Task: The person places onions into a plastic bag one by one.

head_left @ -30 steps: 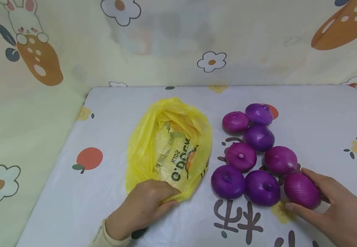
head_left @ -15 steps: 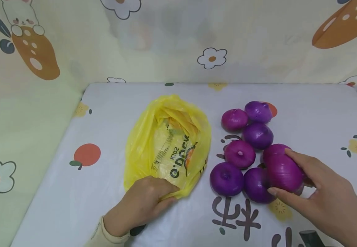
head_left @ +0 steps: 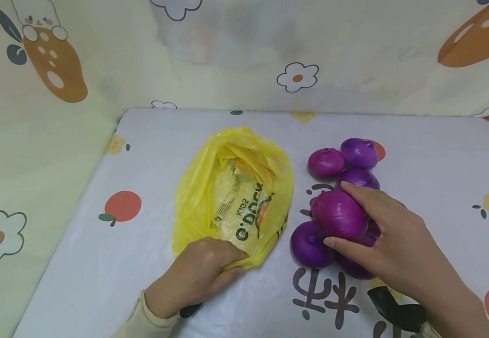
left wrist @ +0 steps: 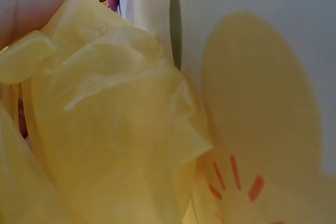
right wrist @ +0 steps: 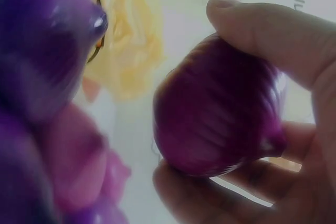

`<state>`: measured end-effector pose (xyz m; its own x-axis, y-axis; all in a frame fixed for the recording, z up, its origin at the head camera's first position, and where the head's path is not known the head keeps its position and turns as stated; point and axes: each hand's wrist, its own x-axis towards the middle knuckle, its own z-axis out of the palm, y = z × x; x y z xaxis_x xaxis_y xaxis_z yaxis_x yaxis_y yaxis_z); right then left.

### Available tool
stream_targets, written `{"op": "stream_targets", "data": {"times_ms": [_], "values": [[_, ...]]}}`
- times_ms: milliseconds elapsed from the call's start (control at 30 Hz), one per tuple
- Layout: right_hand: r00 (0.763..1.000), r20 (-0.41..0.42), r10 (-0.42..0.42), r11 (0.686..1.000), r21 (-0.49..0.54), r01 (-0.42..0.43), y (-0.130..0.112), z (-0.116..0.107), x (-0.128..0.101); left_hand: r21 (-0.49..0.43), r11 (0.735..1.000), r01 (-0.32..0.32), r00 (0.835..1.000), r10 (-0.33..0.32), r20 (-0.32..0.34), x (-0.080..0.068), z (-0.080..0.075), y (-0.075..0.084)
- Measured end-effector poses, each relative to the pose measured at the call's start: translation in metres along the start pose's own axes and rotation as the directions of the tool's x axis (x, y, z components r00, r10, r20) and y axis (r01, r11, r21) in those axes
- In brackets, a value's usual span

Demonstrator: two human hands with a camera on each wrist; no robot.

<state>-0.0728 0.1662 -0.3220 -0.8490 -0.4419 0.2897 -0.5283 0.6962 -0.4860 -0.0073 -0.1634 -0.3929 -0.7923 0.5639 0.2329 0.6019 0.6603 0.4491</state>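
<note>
1. right grip [head_left: 396, 234]: the person's right hand grasps a magenta onion [head_left: 343, 213], thumb at the near side and fingers at the far side.
2. position of the magenta onion: right of the yellow bag [head_left: 191, 211], in front of the onion group in the head view. the right wrist view shows a gap between it and other onions; its height over the surface [head_left: 113, 267] cannot be told.
3. left grip [head_left: 199, 270]: pinches the near rim of the yellow bag between thumb and fingers.
4. yellow bag: lies on the left-centre of the surface, mouth open, printed lettering visible within.
5. far onions: a small magenta one [head_left: 326, 163] sits beside a purple one [head_left: 359, 153]; another purple one [head_left: 357, 179] lies just nearer.
6. near onions: a dark purple one [head_left: 309, 244] lies at left; its right neighbour [head_left: 356, 267] is partly hidden by the right grip.
7. black strap [head_left: 396, 310]: at the right wrist.
</note>
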Motion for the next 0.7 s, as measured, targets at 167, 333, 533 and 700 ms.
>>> {"op": "stream_targets", "data": {"times_ms": [167, 333, 533, 700], "values": [[0.998, 0.063, -0.003, 1.0, 0.029, 0.002, -0.014, 0.008, 0.016, 0.006, 1.0, 0.001, 1.0, -0.001, 0.006, 0.0, 0.0, 0.001], [0.992, 0.124, 0.0, 0.998, 0.063, -0.008, -0.032, 0.019, 0.031, 0.013, 1.0, 0.004, 1.0, -0.004, 0.007, 0.001, -0.003, 0.0], [0.974, 0.225, 0.003, 0.998, 0.067, -0.018, -0.051, 0.035, 0.043, 0.006, 1.0, -0.009, 1.0, 0.009, 0.002, 0.003, -0.003, 0.0], [0.964, 0.259, -0.054, 0.995, 0.091, 0.031, -0.065, 0.054, 0.049, 0.002, 1.0, -0.002, 1.0, 0.002, 0.003, 0.001, -0.001, 0.002]]}}
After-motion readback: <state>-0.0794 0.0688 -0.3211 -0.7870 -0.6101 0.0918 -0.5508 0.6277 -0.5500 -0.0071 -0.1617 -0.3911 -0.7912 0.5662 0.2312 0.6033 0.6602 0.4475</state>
